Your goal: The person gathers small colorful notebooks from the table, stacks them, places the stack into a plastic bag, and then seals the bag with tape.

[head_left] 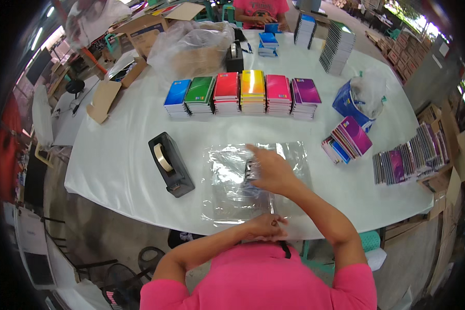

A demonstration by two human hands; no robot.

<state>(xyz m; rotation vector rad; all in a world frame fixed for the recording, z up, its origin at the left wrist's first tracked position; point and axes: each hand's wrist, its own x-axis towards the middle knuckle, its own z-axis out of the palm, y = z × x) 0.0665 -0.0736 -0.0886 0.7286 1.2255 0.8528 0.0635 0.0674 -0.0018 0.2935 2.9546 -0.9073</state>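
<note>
Clear plastic bags [227, 199] lie flat in front of me on the white table. My right hand [271, 169] is over their middle, index finger stretched out and thumb apart. Beside its fingers shows a small dark patch [249, 170], partly covered, whose nature I cannot make out. At the bags' near edge, close to my body, my left hand [267, 226] has its fingers curled together; what they hold, if anything, is hidden. A black tape dispenser [171, 165] with a tape roll stands left of the bags.
Beyond the bags runs a row of colourful notebook stacks [240, 93]. To the right are a smaller notebook pile [347, 139], a blue bag [349, 106] and boxed notebooks [413, 157]. A second dispenser [234, 57] and a co-worker [261, 13] handling a blue notebook are across the table [113, 160].
</note>
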